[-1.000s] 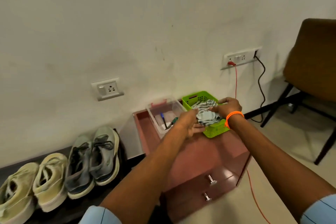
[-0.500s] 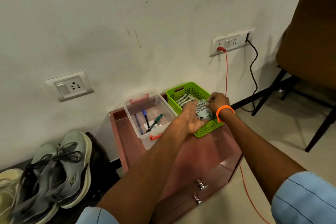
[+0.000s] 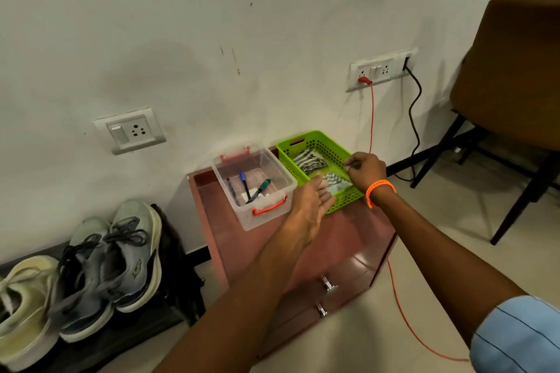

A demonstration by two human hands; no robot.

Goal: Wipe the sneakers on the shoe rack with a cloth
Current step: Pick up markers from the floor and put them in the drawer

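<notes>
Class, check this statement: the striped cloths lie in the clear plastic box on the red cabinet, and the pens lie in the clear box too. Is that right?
Not quite. The head view shows the striped cloths in the green basket, not in the clear plastic box. The rest stands: the pens lie in the clear box, and both containers sit on the red cabinet.

The basket is bright green and perforated, holding grey-and-white striped cloths. The clear box has orange-red latches and carries blue and green pens. The cabinet is reddish-pink. The wristband is orange. One pair of sneakers is grey; the other is pale yellow-cream. The sleeve is light blue with thin dark stripes.
</notes>
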